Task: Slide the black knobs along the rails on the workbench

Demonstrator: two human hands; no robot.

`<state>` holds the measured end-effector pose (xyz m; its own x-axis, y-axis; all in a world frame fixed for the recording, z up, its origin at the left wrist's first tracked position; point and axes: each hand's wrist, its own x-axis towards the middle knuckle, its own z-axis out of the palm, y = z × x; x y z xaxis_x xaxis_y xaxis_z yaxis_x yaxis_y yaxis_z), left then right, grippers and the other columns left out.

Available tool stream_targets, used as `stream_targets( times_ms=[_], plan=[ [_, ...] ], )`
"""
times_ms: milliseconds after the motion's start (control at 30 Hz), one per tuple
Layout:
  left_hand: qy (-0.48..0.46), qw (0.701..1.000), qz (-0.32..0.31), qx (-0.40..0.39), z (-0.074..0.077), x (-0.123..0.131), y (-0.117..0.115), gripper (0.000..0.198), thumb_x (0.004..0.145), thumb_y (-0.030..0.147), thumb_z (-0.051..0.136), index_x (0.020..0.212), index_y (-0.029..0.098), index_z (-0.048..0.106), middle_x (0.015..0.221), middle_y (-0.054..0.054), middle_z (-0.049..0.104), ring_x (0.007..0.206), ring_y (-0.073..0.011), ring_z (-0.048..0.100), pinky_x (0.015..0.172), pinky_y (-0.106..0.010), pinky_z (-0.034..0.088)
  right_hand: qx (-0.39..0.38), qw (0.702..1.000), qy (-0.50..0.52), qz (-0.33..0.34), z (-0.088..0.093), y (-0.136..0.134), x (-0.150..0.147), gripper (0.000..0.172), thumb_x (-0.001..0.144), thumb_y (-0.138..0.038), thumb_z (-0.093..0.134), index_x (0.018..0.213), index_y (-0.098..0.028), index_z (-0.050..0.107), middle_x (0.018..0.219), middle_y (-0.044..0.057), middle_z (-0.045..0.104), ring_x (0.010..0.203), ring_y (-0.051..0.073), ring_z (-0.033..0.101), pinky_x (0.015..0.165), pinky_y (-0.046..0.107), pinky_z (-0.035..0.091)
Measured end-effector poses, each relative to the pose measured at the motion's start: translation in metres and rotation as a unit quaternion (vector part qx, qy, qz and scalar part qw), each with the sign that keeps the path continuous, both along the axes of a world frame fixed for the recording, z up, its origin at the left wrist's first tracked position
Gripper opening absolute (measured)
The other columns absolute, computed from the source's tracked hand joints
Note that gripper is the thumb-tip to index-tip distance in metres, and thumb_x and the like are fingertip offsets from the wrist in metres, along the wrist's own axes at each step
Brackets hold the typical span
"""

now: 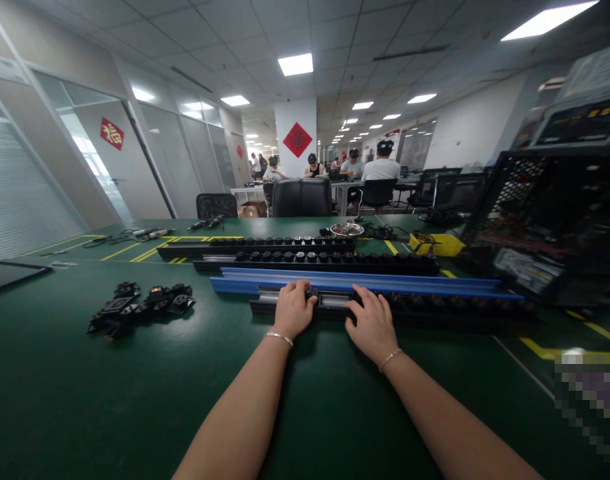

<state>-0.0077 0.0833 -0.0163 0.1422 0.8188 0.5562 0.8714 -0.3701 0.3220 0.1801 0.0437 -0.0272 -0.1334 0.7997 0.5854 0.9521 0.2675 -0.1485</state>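
A long black rail (pixel 335 312) with a silvery channel lies crosswise in front of me, its right part filled with a row of small black modules. My left hand (pixel 293 312) is over its left part, thumb and fingers closed around a small black module (pixel 311 293) in the channel. The fingers partly hide that piece. To the right, my right hand (pixel 373 325) grips the rail, its fingers bent over the top and the thumb at the front side. A bare stretch of channel shows between the hands. Directly behind runs a blue rail (pixel 235 285).
Two more black rails (pixel 185 251) with modules lie farther back. At left is a pile of loose black modules (pixel 149 303). A metal bowl (pixel 347 230), a yellow bin (pixel 442 245) and cables are at the back. A dark open equipment case (pixel 545 200) stands at right. People sit beyond.
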Motion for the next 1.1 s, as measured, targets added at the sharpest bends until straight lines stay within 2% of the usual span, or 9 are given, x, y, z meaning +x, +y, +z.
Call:
stream_targets(
  times_ms=[433, 867, 1100],
  plan=[
    [0.016, 0.999, 0.022, 0.032, -0.0028, 0.006, -0.0027, 0.019, 0.081, 0.023, 0.054, 0.099, 0.02, 0.051, 0.094, -0.006, 0.065, 0.096, -0.0235, 0.052, 0.085, -0.037, 0.038, -0.002, 1.0, 0.004, -0.001, 0.0009, -0.0003, -0.0007, 0.022, 0.073, -0.02, 0.052, 0.09, -0.023, 0.066, 0.136, 0.007, 0.047, 0.126, 0.024, 0.039, 0.108, 0.046, 0.022],
    [-0.004, 0.999, 0.044, 0.013, -0.0001, 0.0037, -0.0048, 0.019, 0.08, 0.024, 0.054, 0.099, 0.02, 0.052, 0.093, -0.007, 0.064, 0.097, -0.0237, 0.052, 0.086, -0.038, 0.038, 0.0, 1.0, 0.004, 0.004, -0.0009, 0.0011, 0.0002, 0.021, 0.073, -0.02, 0.052, 0.089, -0.023, 0.065, 0.136, 0.007, 0.046, 0.126, 0.024, 0.037, 0.107, 0.048, 0.021],
    [-0.005, 0.999, 0.051, -0.005, 0.0008, 0.0028, -0.004, 0.02, 0.081, 0.024, 0.054, 0.1, 0.021, 0.052, 0.096, -0.007, 0.063, 0.099, -0.0236, 0.053, 0.087, -0.039, 0.038, 0.01, 1.0, 0.0, 0.009, -0.0031, 0.0032, 0.0016, 0.018, 0.074, -0.026, 0.054, 0.089, -0.023, 0.064, 0.135, 0.008, 0.046, 0.125, 0.025, 0.038, 0.106, 0.049, 0.022]
  ],
)
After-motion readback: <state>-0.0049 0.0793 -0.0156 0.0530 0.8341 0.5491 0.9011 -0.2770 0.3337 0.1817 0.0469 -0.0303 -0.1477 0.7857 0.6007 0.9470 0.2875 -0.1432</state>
